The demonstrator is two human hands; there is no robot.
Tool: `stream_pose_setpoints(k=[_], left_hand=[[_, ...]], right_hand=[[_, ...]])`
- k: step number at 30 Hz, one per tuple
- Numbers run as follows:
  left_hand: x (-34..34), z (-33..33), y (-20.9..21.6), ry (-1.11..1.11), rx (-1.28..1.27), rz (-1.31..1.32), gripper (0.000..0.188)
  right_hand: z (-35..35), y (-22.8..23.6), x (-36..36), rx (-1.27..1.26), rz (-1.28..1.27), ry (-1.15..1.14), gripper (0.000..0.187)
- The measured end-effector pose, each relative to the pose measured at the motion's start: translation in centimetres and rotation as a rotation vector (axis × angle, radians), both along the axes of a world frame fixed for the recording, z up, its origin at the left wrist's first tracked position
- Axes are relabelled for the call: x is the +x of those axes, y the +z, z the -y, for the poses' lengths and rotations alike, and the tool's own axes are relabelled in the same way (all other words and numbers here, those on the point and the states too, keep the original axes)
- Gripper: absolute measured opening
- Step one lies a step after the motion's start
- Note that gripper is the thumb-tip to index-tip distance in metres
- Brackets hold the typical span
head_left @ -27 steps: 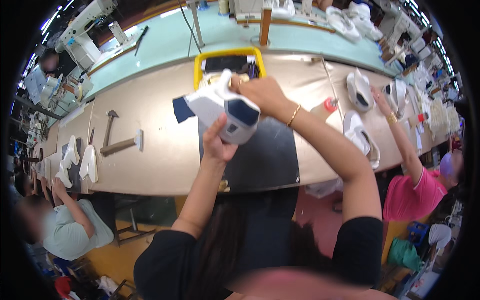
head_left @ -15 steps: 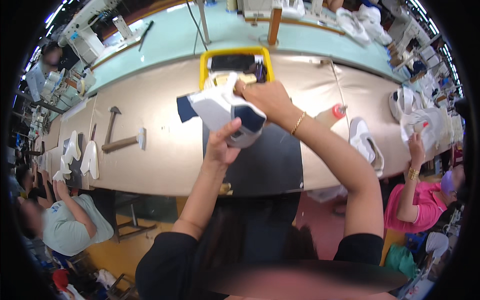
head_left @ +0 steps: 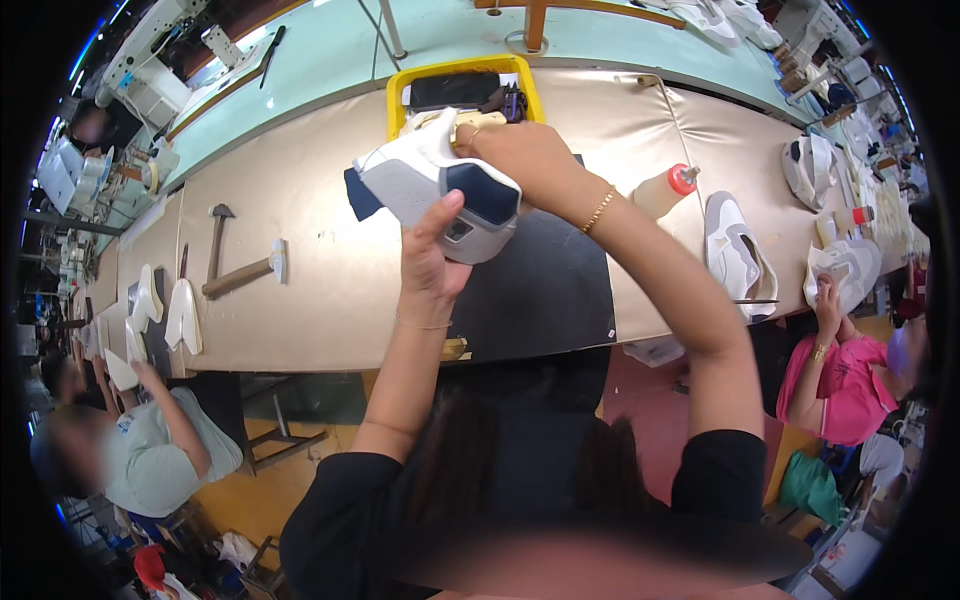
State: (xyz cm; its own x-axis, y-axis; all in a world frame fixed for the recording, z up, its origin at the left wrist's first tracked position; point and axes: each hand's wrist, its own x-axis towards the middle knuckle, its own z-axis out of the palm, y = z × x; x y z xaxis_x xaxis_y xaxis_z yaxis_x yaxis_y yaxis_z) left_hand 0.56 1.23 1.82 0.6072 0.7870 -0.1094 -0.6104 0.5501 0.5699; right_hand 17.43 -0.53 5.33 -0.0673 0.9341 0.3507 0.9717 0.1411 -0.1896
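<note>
No words, numbers or signs can be read in view. Near the centre, a small dark emblem (head_left: 459, 231) on the white-and-navy shoe upper (head_left: 408, 180) is too small to make out. At lower left, the blue print (head_left: 126, 421) on a co-worker's pale green shirt (head_left: 165, 458) is equally illegible.

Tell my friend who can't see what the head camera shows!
A left hand holds a white and navy shoe upper above a black mat, and the right hand curls at its top edge. Beyond is a yellow tray; two hammers lie left, a red-capped bottle is right.
</note>
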Motion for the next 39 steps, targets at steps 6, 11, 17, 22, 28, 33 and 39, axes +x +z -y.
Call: stream_pose_setpoints(k=[6,11,17,22,28,33,39], left_hand=[[0.1,0.6,1.1,0.035,0.026,0.031,0.054],[0.5,0.9,0.1,0.012,0.038,-0.017,0.050],[0.6,1.5,-0.5,-0.033,0.026,0.018,0.056],[0.8,1.7,-0.7,-0.064,0.030,0.030,0.055],[1.0,2.4,0.1,-0.013,0.048,-0.015,0.055],[1.6,2.3,1.5,0.045,0.078,-0.060,0.053],[0.3,2.9,1.3,0.014,-0.003,-0.070,0.054]], right_hand=[[7.1,1.9,-1.3,0.400,-0.405,-0.117,0.046],[8.0,0.1,-3.0,0.473,-0.497,-0.120,0.056],[8.5,-0.5,-3.2,0.420,-0.599,-0.139,0.057],[9.5,-0.1,-3.1,0.235,-0.712,-0.175,0.053],[9.8,0.8,-2.8,0.137,-0.689,-0.147,0.058],[9.0,1.3,-2.9,0.182,-0.693,-0.156,0.047],[8.1,3.7,-0.9,0.055,-0.844,-0.051,0.037]])
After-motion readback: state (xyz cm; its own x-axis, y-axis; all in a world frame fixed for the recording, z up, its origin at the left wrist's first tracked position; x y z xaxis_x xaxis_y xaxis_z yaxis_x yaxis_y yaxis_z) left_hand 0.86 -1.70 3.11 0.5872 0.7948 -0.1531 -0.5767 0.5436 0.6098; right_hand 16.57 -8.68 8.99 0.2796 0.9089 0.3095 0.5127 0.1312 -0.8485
